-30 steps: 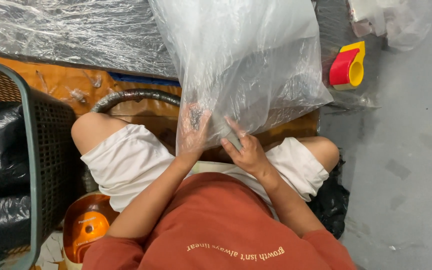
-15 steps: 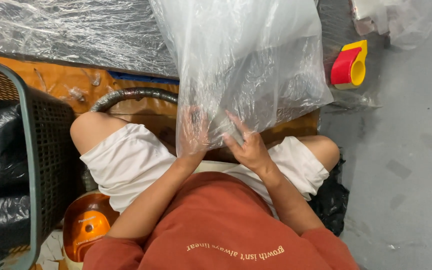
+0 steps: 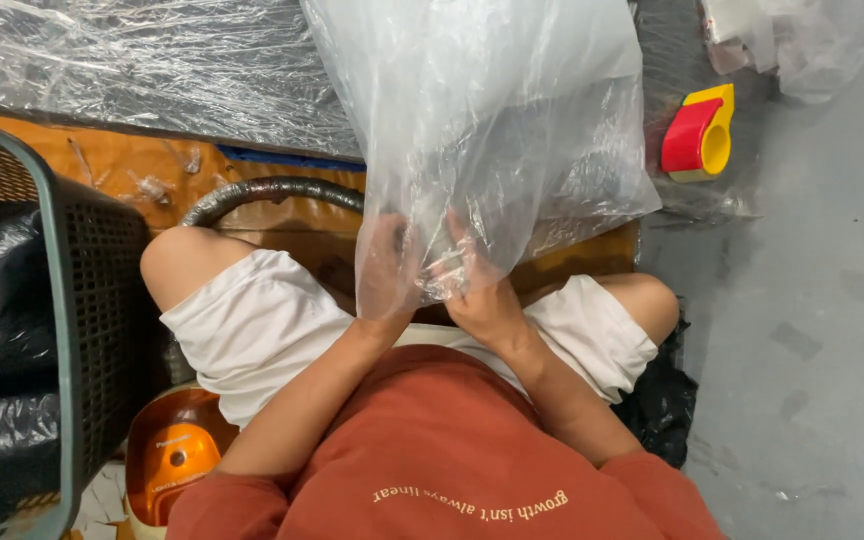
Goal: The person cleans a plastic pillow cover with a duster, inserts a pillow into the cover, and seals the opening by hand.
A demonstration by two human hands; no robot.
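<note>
Plastic bag (image 3: pixel 492 130) stretches straight away from me over my lap, its near edge pinched in both my left hand (image 3: pixel 387 275) and right hand (image 3: pixel 482 295), set close together, equally near.

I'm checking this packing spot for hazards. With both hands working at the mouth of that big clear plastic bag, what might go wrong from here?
1. The clear plastic bag looks thin; the left hand sits inside it and the right hand pinches its edge, so a hard pull might tear it.
2. The dark hose curves right by the knee and could snag the bag.
3. The tape dispenser lies on the floor beside the bag, so a swing might knock it.
</note>
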